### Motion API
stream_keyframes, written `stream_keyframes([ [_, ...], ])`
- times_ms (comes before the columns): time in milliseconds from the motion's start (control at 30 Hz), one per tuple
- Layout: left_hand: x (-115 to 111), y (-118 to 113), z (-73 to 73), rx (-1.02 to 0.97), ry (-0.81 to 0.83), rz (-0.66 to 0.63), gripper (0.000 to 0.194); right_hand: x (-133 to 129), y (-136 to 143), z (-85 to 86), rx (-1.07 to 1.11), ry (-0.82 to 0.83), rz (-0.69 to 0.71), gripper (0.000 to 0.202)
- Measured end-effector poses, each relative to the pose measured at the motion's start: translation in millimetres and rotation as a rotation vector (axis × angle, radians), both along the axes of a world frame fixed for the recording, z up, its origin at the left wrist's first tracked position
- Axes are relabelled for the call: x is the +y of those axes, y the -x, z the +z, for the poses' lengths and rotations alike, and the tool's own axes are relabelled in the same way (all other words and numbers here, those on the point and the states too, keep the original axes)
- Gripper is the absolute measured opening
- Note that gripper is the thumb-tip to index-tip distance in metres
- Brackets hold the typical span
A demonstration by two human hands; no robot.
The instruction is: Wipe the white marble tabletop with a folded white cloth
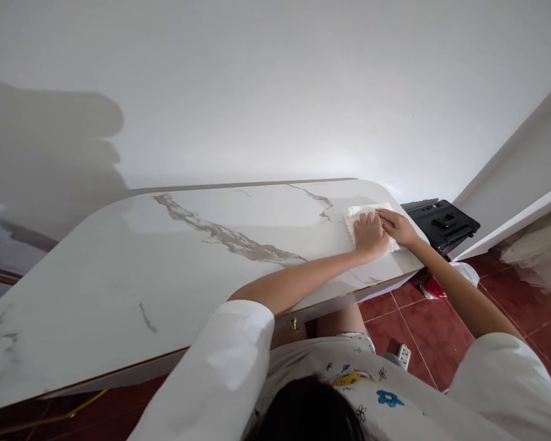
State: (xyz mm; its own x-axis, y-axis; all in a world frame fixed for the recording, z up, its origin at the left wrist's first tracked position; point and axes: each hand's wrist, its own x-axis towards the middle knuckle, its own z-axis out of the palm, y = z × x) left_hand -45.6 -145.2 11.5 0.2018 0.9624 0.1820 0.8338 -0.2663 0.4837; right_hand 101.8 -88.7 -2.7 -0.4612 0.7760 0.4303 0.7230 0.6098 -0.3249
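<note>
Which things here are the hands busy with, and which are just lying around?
In use:
- white cloth with a zigzag edge, under the left hand and right hand
- long white marble-patterned tabletop, beneath the cloth

Just lying around:
- black boxy case, past the tabletop's right end
- small white power strip, on red floor tiles

Surface: white marble-patterned counter [119,275] with grey-brown veins and rounded far corners, set along a plain white wall [280,92].
Near right end: thin white cloth [351,215] with a scalloped edge, spread on the counter.
Left: left hand [371,236] lies palm-down on the cloth, fingers extended.
Right: right hand [397,226] rests over the cloth just beside it; grip unclear.
Front: small gold-coloured metal knob [294,324].
Beyond right end: black rectangular case [454,229].
Underfoot: dark red tiled floor [431,331]; white rectangular power strip [404,356].
</note>
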Motion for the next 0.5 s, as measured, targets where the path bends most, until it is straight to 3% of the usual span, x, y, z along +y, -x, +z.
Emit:
stream_keyframes([
  [267, 96, 25, -7.3, 0.071, -0.097, 0.025, 0.052, 89, 34, 0.9, -0.009, 0.044, -0.119, 0.044],
  [500, 158, 43, -10.8, 0.093, -0.184, 0.052, 0.048, 147, 60, 4.1, -0.016, 0.044, -0.187, 0.042],
])
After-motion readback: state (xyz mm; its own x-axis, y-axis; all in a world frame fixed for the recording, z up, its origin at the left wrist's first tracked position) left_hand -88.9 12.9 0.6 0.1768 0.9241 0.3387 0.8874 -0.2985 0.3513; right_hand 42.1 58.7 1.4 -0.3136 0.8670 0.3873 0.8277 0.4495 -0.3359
